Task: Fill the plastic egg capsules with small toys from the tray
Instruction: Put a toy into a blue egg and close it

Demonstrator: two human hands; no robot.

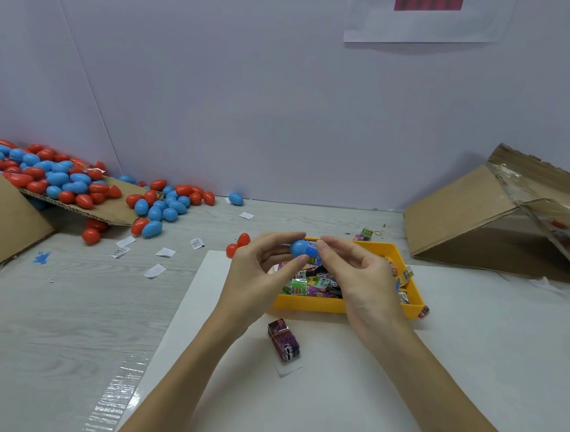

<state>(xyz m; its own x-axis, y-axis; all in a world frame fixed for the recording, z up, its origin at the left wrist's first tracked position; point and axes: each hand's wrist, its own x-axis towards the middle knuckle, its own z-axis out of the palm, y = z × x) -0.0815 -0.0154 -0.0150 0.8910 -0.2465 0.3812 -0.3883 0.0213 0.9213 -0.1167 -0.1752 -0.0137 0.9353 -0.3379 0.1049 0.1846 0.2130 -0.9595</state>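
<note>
Above the yellow tray [308, 303], my left hand [262, 270] pinches a blue egg capsule [300, 248] between thumb and fingers. My right hand [356, 269] meets it from the right, its fingertips holding the capsule's other end, where a small blue-and-white packet shows. The tray is full of several small colourful toy packets [316, 282]. Whether the capsule's two halves are joined is hidden by my fingers.
A purple bundle of packets [283, 339] lies on the white sheet [334, 383] in front of the tray. Red and blue eggs [64, 181] spill from a cardboard box at the left. Red egg halves [239, 243] lie left of the tray. An open cardboard box [494, 220] stands at the right.
</note>
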